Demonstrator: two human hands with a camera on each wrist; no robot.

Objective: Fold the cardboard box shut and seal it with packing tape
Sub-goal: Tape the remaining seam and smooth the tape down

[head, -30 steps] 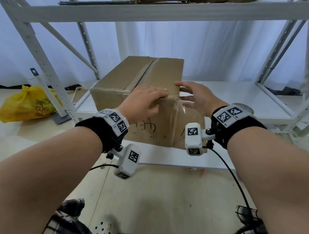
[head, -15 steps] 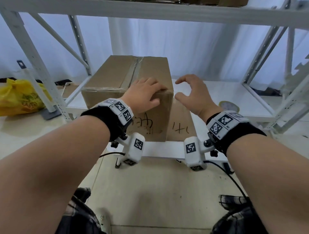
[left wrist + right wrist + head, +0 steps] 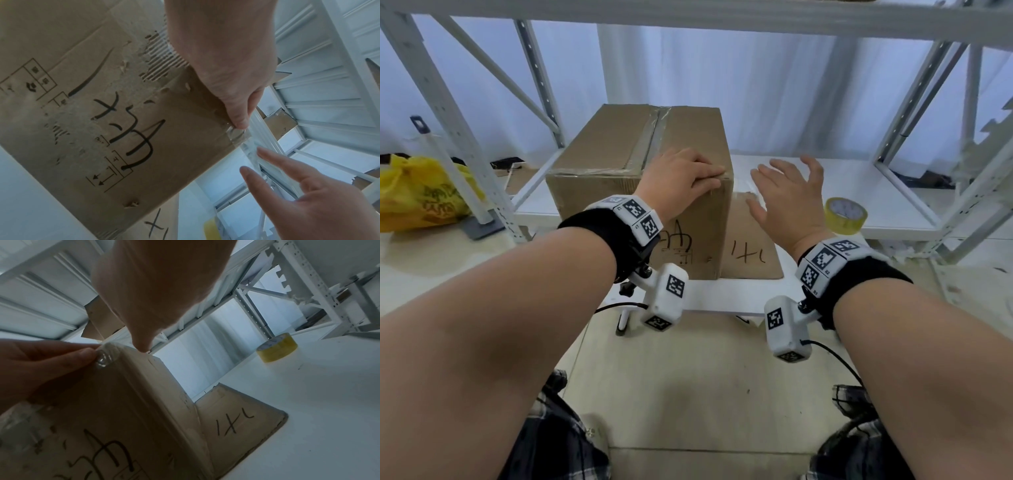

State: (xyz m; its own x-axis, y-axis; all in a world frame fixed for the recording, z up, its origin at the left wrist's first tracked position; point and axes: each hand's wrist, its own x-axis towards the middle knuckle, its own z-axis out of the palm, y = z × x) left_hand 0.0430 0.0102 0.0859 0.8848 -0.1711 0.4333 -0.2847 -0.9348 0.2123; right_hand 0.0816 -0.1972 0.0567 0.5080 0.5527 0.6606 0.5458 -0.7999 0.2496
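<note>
**Right hand lifting off the box**

Lifting clear of the cardboard box since earlier, the right hand is hovering open. Left hand is pressing flat on its taped near corner. On the shelf, stiff-walled, probably light; corners and edges suit gripping. Tape roll is waiting beyond.

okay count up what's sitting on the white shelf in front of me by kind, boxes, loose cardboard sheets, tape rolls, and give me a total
Cardboard boxes: 1, the taped cardboard box under the left hand.
Loose cardboard sheets: 1, the flat cardboard sheet lying beside the box.
Tape rolls: 1, the yellow tape roll beyond the right hand.
Total: 3
</note>
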